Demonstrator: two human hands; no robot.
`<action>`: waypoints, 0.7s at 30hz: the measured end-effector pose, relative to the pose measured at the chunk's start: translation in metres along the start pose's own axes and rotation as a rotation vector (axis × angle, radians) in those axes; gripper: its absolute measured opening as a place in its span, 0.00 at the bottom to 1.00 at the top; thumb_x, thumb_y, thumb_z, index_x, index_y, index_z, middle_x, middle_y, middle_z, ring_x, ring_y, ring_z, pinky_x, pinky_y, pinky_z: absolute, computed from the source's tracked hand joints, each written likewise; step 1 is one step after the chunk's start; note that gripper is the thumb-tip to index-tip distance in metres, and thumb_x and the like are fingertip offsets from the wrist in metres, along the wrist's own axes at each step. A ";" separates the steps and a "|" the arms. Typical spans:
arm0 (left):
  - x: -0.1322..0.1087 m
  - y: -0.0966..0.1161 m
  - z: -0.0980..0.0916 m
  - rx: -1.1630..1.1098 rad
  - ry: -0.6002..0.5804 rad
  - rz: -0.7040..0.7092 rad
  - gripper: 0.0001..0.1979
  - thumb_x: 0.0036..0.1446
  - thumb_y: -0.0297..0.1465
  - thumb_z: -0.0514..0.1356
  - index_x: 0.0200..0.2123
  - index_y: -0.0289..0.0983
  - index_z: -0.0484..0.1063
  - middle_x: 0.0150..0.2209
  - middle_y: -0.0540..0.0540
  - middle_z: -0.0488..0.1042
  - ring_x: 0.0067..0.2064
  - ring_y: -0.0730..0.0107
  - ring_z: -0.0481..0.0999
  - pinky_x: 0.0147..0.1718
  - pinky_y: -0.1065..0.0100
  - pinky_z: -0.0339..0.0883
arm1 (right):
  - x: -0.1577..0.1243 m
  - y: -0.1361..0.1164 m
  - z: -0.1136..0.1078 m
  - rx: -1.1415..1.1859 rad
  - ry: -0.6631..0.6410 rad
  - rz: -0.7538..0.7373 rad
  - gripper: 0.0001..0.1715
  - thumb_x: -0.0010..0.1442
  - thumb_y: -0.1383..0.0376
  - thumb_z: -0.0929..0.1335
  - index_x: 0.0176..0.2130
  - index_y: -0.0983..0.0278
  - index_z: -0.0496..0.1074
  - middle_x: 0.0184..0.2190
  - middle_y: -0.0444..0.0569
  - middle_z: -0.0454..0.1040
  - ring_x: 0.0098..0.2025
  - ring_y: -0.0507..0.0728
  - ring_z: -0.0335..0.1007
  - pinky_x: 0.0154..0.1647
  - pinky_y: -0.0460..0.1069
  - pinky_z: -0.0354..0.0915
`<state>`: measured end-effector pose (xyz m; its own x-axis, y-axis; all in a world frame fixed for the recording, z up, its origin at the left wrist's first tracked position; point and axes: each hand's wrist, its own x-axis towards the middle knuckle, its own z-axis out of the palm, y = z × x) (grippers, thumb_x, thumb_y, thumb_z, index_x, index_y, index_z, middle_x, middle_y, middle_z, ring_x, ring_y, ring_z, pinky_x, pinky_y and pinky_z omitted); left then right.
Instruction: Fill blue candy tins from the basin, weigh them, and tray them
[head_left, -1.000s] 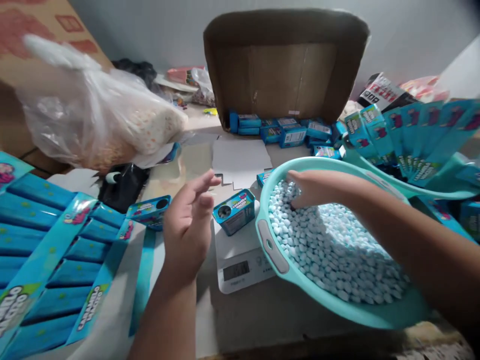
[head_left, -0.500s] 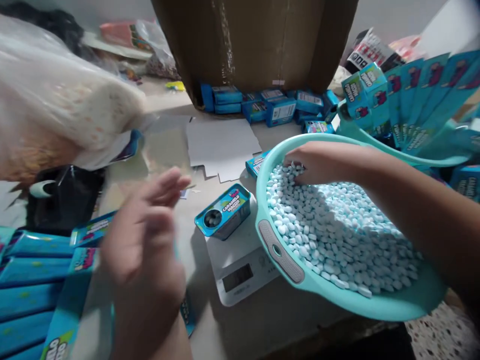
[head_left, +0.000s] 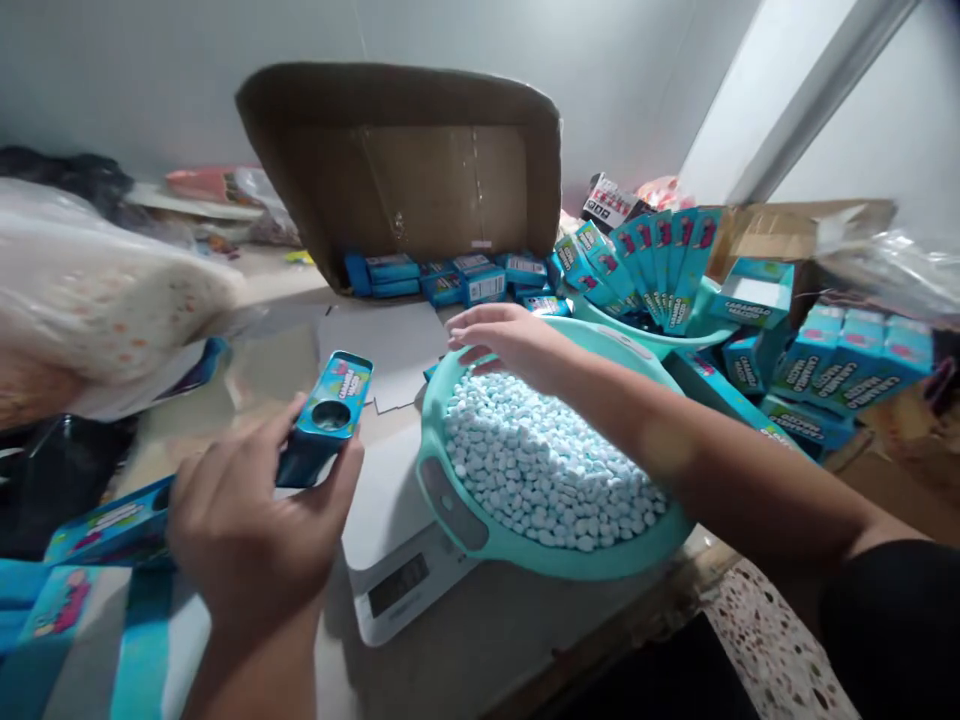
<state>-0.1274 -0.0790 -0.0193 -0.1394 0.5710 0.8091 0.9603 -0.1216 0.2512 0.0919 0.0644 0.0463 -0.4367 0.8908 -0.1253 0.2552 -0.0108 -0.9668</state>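
A small blue candy box (head_left: 327, 418) with a round hole in its top is gripped between the thumb and fingers of my left hand (head_left: 262, 505). It is held up to the left of a white digital scale (head_left: 401, 590). My right hand (head_left: 510, 342), fingers stretched out and apart, hovers over the back rim of a turquoise basin (head_left: 555, 567). Small pale blue and white candies (head_left: 547, 470) fill much of that basin. I see nothing held in the right hand. The basin's left side overlaps the scale.
A brown cardboard box (head_left: 420, 180) lies open at the back, with blue boxes (head_left: 480, 282) at its mouth. Another turquoise basin (head_left: 679, 343) holds flat cartons (head_left: 679, 260). More blue boxes (head_left: 840, 360) stand at right. A clear bag (head_left: 112, 290) bulges at left.
My left hand has taken hold of the candy box and moved it left off the scale. The right hand has come up out of the candies. The view has shifted right and up.
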 end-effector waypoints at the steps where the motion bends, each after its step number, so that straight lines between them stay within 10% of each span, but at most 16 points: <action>1: -0.001 0.000 -0.001 0.010 0.012 0.095 0.30 0.57 0.42 0.66 0.61 0.41 0.72 0.48 0.35 0.80 0.48 0.43 0.79 0.49 0.43 0.71 | -0.007 -0.003 0.009 0.247 -0.028 0.073 0.08 0.67 0.64 0.65 0.44 0.64 0.72 0.44 0.52 0.77 0.38 0.54 0.75 0.42 0.51 0.72; 10: 0.020 0.023 -0.018 0.056 0.158 0.342 0.30 0.54 0.35 0.69 0.61 0.42 0.73 0.46 0.38 0.80 0.44 0.48 0.79 0.50 0.44 0.69 | -0.032 0.004 0.047 0.905 -0.190 0.381 0.26 0.73 0.49 0.55 0.45 0.67 0.68 0.38 0.57 0.74 0.36 0.57 0.76 0.39 0.53 0.76; 21: 0.122 0.102 -0.010 0.065 -0.525 0.746 0.19 0.72 0.29 0.47 0.54 0.40 0.76 0.46 0.46 0.79 0.50 0.61 0.73 0.58 0.54 0.60 | -0.034 -0.015 0.012 1.297 -0.069 0.175 0.28 0.75 0.51 0.51 0.33 0.62 0.63 0.23 0.43 0.66 0.24 0.51 0.67 0.36 0.49 0.75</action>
<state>-0.0488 -0.0295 0.1107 0.6352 0.6605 0.4003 0.7712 -0.5703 -0.2829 0.0927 0.0285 0.0627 -0.5355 0.8086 -0.2437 -0.6810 -0.5841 -0.4417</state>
